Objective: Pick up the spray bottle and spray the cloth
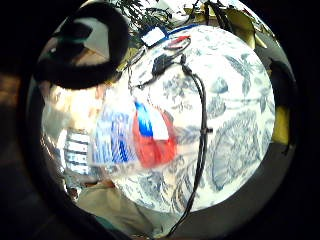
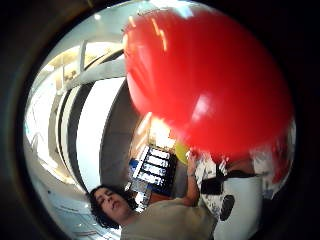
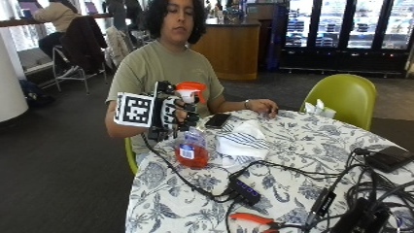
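Left of centre in the outside view, the gloved right hand has its fingers curled round the neck of the spray bottle, holding it upright above the surface. The striped cloth lies just right of the bottle. The bare left hand rests flat on the surface, beyond a phone.

Spray bottle: clear glossy plastic, red liquid inside, paper label, glossy red-and-white plastic trigger head. Cloth, centre frame: soft white woven fabric, dark stripes. Tablecloth: matt printed fabric, blue floral.
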A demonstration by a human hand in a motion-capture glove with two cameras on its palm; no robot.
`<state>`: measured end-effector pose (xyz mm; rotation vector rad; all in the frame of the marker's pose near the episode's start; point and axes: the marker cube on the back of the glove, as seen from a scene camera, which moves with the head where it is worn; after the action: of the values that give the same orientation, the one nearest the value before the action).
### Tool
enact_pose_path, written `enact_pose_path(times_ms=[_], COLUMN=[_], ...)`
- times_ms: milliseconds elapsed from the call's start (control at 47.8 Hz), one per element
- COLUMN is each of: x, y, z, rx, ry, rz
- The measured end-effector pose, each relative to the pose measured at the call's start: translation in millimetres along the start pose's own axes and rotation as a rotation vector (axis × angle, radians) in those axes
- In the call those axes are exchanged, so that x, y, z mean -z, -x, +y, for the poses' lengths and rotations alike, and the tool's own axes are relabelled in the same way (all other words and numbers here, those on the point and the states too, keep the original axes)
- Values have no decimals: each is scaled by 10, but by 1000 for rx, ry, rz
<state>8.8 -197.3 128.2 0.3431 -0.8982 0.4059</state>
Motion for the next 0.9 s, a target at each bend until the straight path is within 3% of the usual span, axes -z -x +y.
enact_pose_path(times_ms=[230, 502, 711, 899], x=[-295, -488, -571, -418], y=[-22, -78, -40, 351], z=[-249, -549, -800, -626], rx=[3, 96, 53, 47], ry=[149, 9, 79, 82], rz=[-123, -97, -162, -238])
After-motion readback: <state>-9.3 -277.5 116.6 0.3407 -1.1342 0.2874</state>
